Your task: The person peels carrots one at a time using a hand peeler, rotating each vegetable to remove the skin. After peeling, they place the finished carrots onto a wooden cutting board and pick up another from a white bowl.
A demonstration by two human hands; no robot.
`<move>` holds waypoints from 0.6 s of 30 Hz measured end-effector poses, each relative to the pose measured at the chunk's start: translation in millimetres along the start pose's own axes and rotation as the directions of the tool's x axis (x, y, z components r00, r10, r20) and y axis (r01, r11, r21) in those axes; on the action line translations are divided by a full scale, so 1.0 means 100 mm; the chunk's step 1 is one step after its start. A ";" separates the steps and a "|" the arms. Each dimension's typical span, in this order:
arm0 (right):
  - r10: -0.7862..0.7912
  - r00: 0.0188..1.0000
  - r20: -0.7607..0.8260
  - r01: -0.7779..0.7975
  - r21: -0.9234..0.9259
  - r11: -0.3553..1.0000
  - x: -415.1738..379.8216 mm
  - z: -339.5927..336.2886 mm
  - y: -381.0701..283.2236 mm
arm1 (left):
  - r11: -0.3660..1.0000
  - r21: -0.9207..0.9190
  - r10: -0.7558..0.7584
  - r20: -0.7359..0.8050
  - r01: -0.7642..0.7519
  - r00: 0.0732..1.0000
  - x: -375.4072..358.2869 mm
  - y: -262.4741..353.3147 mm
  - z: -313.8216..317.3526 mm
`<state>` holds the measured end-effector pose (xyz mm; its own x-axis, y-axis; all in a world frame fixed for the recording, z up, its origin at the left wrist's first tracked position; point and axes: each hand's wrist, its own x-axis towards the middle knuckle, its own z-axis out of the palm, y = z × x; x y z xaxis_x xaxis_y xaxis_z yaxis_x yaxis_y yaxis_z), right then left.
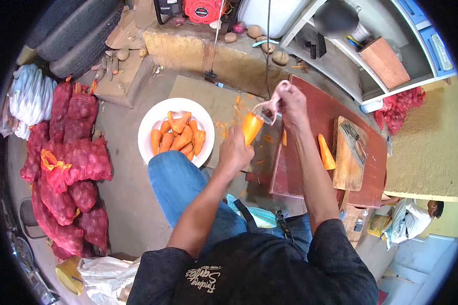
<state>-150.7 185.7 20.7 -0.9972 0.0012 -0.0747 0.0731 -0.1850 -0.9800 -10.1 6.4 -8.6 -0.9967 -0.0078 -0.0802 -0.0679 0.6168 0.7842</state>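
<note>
My left hand point(234, 151) is closed around the lower part of a carrot point(251, 127), which it holds upright. In the fingers of my right hand point(293, 104) is a peeler with a pale pink handle point(276, 97); its head is at or very near the carrot's top end, and contact is hard to tell. To the left, a white basin point(146, 113) on the floor holds several carrots point(180, 133). Another carrot point(324, 151) lies on the low red table point(310, 91), beside a wooden cutting board point(348, 175) with knives point(353, 142) on it. Orange peelings point(221, 126) are scattered below my hands.
Red mesh sacks point(76, 157) are piled at the left, below stacked tyres point(81, 38). A concrete ledge point(188, 48) runs across the front, with a red machine point(202, 10) behind it. White shelving point(336, 66) stands front right. Another person point(414, 221) is at the lower right.
</note>
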 end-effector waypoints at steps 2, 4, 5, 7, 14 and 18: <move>0.056 0.998 -0.013 -0.056 -0.043 0.997 0.03 -0.07 0.10 | 1.000 0.009 -0.009 0.026 0.009 1.000 0.01 0.01 -0.01; 0.011 0.993 -0.120 0.002 0.108 0.994 0.12 -0.27 0.14 | 1.000 0.016 0.012 0.010 -0.013 1.000 0.03 0.06 -0.04; 0.000 0.986 -0.170 0.031 0.181 0.983 0.17 -0.32 0.18 | 1.000 0.017 0.025 -0.013 -0.025 1.000 0.01 0.07 -0.04; -0.021 0.999 -0.040 0.026 0.150 0.988 0.02 -0.11 0.10 | 0.999 0.033 0.015 -0.019 -0.014 1.000 -0.01 0.09 -0.08; 0.089 0.991 -0.095 -0.045 0.394 0.918 -0.08 -0.12 0.10 | 0.996 0.059 0.065 -0.077 -0.061 0.995 -0.03 0.15 -0.11; 0.173 0.978 0.120 -0.210 0.635 0.743 -0.13 -0.07 0.30 | 0.996 -0.004 0.087 -0.146 -0.089 0.985 -0.05 0.20 -0.13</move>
<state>-135.3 186.6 -8.6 -0.9640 -0.1491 -0.2203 0.2539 -0.7622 -0.5955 -7.2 8.5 14.9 -0.9945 -0.0687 0.0789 0.0205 0.6117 0.7908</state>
